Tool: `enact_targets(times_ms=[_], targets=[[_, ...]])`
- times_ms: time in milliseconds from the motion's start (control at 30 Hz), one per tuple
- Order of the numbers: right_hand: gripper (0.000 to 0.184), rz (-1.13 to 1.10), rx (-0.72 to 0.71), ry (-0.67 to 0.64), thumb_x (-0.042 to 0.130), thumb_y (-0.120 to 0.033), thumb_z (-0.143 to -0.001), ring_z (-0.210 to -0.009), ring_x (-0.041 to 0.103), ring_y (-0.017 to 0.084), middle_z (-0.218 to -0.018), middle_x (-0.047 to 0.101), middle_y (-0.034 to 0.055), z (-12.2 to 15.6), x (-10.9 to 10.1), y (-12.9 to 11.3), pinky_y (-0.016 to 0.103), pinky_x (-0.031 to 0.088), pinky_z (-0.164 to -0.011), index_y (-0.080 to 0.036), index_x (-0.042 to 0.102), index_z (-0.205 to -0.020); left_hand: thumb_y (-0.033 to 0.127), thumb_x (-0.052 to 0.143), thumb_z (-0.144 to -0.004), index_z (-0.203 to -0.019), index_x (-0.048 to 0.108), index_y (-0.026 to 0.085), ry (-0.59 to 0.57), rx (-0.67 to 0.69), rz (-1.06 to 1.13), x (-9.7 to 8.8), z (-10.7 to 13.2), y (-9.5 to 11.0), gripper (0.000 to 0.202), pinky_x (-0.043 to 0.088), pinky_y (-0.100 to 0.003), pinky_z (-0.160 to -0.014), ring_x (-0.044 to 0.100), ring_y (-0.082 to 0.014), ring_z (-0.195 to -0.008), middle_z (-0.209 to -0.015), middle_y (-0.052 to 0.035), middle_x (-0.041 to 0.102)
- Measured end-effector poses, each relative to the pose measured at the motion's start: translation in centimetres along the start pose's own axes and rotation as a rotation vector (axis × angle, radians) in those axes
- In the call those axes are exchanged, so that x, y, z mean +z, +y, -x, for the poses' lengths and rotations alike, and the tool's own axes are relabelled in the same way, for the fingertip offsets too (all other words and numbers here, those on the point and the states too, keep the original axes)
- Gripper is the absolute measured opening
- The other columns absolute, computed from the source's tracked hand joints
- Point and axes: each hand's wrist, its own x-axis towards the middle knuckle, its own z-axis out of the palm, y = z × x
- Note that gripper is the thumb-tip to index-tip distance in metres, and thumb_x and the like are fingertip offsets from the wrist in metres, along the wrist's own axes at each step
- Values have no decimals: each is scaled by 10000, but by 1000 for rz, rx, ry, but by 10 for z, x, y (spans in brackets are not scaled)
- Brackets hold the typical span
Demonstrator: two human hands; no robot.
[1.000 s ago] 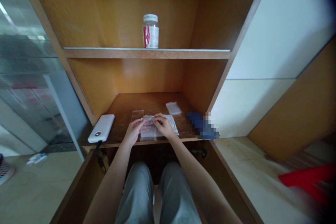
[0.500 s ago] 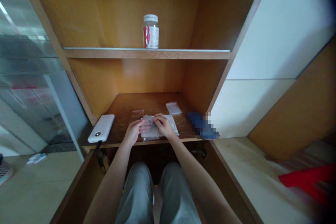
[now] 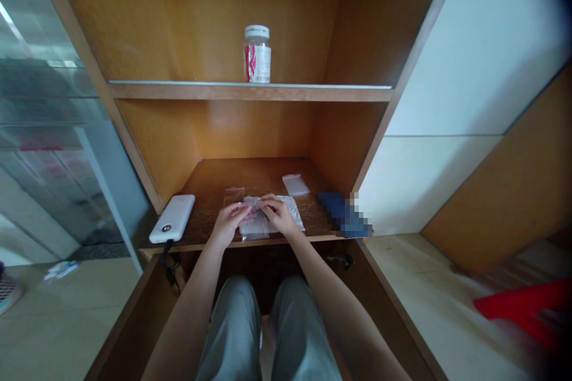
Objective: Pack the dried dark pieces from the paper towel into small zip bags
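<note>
On the lower shelf of a wooden cabinet [image 3: 210,181], a crinkled white sheet [image 3: 292,213] and a clear plastic bag [image 3: 234,196] lie together near the front edge, directly under the two hands. The sheet's long axis runs roughly side to side, tilting slightly, and its far end sticks out just beyond the right hand [image 3: 279,215]. The bag's top corner shows behind the left hand [image 3: 229,225], which is the nearer hand to that corner, while its lower edge shows at the front. Both hands reach in from the front, and their curled fingers [image 3: 267,203] almost meet above the middle of the crumpled plastic and white material. They are bent inward, not spread, but whether they pinch an edge or only rest on it, I cannot tell. The plastic looks thin, glossy and creased, the sheet soft and wrinkled. To the left lies a white power bank [image 3: 172,218], and a small white packet [image 3: 295,184] sits further back
</note>
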Motion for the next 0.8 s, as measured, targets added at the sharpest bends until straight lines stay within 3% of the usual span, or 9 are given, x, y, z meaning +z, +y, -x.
enact_targets(times_ms=[267,800], targets=[[105,30,-38,11,545,-231,-778,-832,563,144,-838,581,35,1,2,1,278,451,-760,-208,646,-759,281,730,-597,-793,630,125,26,1,-18,1,1,1,270,486,-406,-797,654,-193,-709,-768,-46,683],[86,64,-66,-25,580,-240,-752,-852,565,141,-858,584,34,1,2,-2,278,459,-773,-220,659,-781,320,719,-592,-774,633,130,3,34,-173,6,3,4,277,501,-358,-773,646,-182,-706,-769,-56,682]])
